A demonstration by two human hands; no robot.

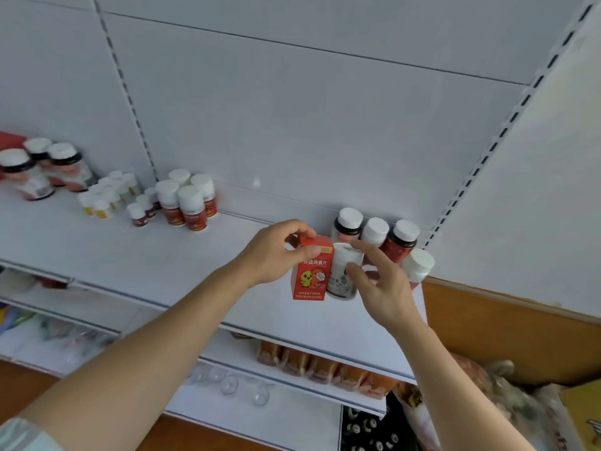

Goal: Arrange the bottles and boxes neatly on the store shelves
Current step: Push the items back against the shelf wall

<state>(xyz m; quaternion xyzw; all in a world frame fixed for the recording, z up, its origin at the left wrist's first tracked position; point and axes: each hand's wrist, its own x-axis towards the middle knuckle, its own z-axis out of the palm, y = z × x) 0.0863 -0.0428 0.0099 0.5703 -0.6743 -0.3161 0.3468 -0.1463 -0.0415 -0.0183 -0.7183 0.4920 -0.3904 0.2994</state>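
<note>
Two bare hands meet over a white shelf (195, 278), seen from our own head looking down along both forearms. Our left hand (276, 255) grips a red box (310, 271) by its top, thumb on the front face and fingers curled over the lid. The box stands upright on the shelf, printed with a yellow chick and Chinese text. Touching its right side is a white bottle (343, 275) with a white cap and a pale label. Our right hand (380, 281) holds this bottle, thumb pressed on its front just under the cap, index finger reaching across the top, the other fingers spread loosely behind.

Behind the pair, against the back panel, we see three white-capped bottles (377, 232) in a row: dark, white, then dark red. One more capped bottle (418, 265) stands just right of our right hand, at the shelf's end.

Further left on the same shelf sits a cluster of red-labelled bottles (188, 200), then a group of small bottles (110, 196), then large dark jars (42, 167) near the left edge.

Below, a lower shelf carries orange packets (325, 366) and clear cups (234, 385). A brown wooden surface (507, 333) lies to the right.
</note>
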